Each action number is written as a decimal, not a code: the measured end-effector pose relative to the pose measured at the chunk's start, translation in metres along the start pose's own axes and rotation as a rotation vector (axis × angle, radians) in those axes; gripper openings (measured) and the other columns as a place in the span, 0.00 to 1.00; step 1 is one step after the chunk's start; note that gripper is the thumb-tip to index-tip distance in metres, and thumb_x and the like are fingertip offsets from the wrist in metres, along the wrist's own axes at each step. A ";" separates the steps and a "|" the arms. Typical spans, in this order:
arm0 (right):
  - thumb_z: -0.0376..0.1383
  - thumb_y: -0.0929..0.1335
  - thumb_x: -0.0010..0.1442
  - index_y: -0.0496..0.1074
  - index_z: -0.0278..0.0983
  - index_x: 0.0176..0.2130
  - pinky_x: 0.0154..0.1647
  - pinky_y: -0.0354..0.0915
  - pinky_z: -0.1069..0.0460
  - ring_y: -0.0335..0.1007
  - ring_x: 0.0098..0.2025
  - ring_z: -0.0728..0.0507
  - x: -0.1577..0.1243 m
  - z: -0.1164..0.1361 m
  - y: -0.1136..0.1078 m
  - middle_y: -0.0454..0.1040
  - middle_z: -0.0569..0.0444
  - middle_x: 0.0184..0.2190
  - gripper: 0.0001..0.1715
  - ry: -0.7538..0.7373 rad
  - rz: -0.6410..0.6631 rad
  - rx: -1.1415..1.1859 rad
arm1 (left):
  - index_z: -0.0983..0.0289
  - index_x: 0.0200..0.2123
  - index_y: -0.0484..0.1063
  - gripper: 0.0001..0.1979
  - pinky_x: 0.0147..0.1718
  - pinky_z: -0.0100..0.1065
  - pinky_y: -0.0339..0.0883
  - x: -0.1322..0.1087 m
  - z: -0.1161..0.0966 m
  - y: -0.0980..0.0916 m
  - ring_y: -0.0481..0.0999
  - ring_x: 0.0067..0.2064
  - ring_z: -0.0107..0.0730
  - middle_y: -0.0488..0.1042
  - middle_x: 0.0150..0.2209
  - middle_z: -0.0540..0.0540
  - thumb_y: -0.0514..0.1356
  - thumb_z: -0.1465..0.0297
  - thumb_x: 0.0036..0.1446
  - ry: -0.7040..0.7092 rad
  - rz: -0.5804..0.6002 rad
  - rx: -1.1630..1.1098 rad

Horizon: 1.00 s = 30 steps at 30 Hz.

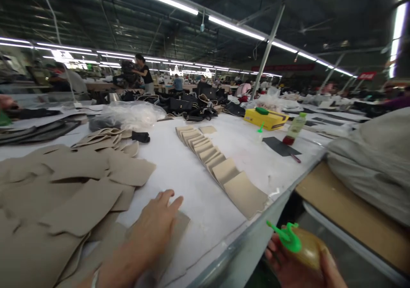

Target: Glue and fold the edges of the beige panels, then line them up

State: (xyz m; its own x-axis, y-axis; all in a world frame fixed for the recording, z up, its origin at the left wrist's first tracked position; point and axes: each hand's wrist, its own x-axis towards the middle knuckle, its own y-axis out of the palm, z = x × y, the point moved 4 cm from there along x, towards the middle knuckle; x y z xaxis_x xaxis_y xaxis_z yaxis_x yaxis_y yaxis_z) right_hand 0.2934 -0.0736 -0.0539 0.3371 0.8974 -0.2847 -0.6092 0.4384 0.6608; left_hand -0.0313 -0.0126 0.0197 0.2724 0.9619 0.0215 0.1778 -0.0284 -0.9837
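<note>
My left hand [156, 222] is at the front of the white table, fingers spread and bent. It is over a beige sheet piece [183, 226]; I cannot tell whether it presses on it. In my right hand [282, 262], off the table's front edge, lies a squeeze bottle [309, 251] of amber liquid with a green nozzle cap [291, 239] pointing left. A heap of beige cut pieces [86, 202] covers the table left of my left hand. Between my hands and further back, a row of overlapping beige pieces [205, 151] runs away from me.
Toward the back right are a yellow box [265, 119], a bottle with red liquid [294, 129] and a dark flat sheet [280, 146]. Clear plastic wrap [128, 115] and black bags [182, 102] lie at the back. A cloth-covered pile [374, 151] stands right. Several people work beyond.
</note>
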 end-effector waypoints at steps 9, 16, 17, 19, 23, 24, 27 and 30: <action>0.44 0.78 0.43 0.79 0.37 0.37 0.56 0.65 0.40 0.78 0.43 0.34 0.041 0.012 0.011 0.81 0.47 0.36 0.21 -0.077 -0.120 0.001 | 0.61 0.62 0.63 0.28 0.56 0.49 0.61 -0.034 0.004 0.038 0.60 0.62 0.53 0.61 0.63 0.63 0.52 0.70 0.57 -0.132 0.364 0.111; 0.44 0.78 0.44 0.78 0.36 0.38 0.53 0.68 0.40 0.78 0.42 0.33 0.059 0.008 0.033 0.81 0.45 0.37 0.22 -0.084 -0.085 0.035 | 0.57 0.62 0.63 0.28 0.55 0.48 0.63 -0.031 0.004 0.041 0.60 0.62 0.53 0.61 0.63 0.60 0.53 0.70 0.56 -0.129 0.337 0.134; 0.43 0.78 0.43 0.78 0.36 0.38 0.52 0.69 0.40 0.78 0.41 0.33 0.062 0.008 0.035 0.81 0.45 0.37 0.22 -0.082 -0.078 0.041 | 0.57 0.62 0.63 0.28 0.55 0.48 0.62 -0.031 0.005 0.042 0.60 0.62 0.53 0.61 0.63 0.61 0.54 0.70 0.56 -0.130 0.322 0.131; 0.42 0.78 0.43 0.78 0.37 0.38 0.49 0.71 0.41 0.78 0.41 0.33 0.067 0.008 0.038 0.81 0.46 0.37 0.22 -0.074 -0.070 0.051 | 0.58 0.61 0.64 0.28 0.55 0.48 0.62 -0.032 0.006 0.043 0.60 0.62 0.53 0.61 0.63 0.61 0.55 0.70 0.55 -0.149 0.302 0.129; 0.43 0.75 0.47 0.78 0.39 0.39 0.44 0.74 0.44 0.77 0.43 0.34 0.063 0.013 0.036 0.81 0.49 0.38 0.18 -0.063 -0.088 0.069 | 0.61 0.59 0.66 0.26 0.56 0.45 0.61 -0.036 0.002 0.034 0.61 0.61 0.48 0.62 0.61 0.62 0.55 0.71 0.56 -0.186 0.282 0.092; 0.43 0.74 0.48 0.78 0.40 0.39 0.44 0.75 0.43 0.77 0.44 0.33 0.059 0.015 0.034 0.81 0.49 0.38 0.17 -0.072 -0.106 0.070 | 0.62 0.58 0.66 0.25 0.56 0.45 0.61 -0.037 0.000 0.030 0.61 0.61 0.48 0.62 0.61 0.62 0.54 0.71 0.56 -0.187 0.280 0.071; 0.45 0.71 0.53 0.78 0.39 0.39 0.45 0.75 0.41 0.74 0.49 0.31 0.042 0.017 0.026 0.80 0.46 0.41 0.16 -0.078 -0.176 0.028 | 0.66 0.56 0.67 0.23 0.58 0.45 0.59 -0.038 -0.003 0.021 0.60 0.60 0.48 0.62 0.60 0.64 0.55 0.70 0.57 -0.188 0.295 0.002; 0.47 0.70 0.55 0.78 0.40 0.41 0.46 0.74 0.40 0.71 0.53 0.30 0.024 0.010 0.025 0.78 0.44 0.46 0.18 -0.049 -0.137 -0.038 | 0.67 0.54 0.68 0.22 0.58 0.44 0.58 -0.038 -0.004 0.016 0.61 0.60 0.47 0.63 0.59 0.64 0.55 0.70 0.57 -0.193 0.292 -0.049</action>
State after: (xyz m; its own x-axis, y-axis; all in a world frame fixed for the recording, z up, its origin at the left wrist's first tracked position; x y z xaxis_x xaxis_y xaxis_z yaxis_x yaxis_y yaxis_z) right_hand 0.2938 -0.0417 -0.0370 0.4528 0.8261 -0.3355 -0.5816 0.5588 0.5911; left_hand -0.0353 -0.0504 0.0038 0.1353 0.9448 -0.2985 0.1652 -0.3186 -0.9334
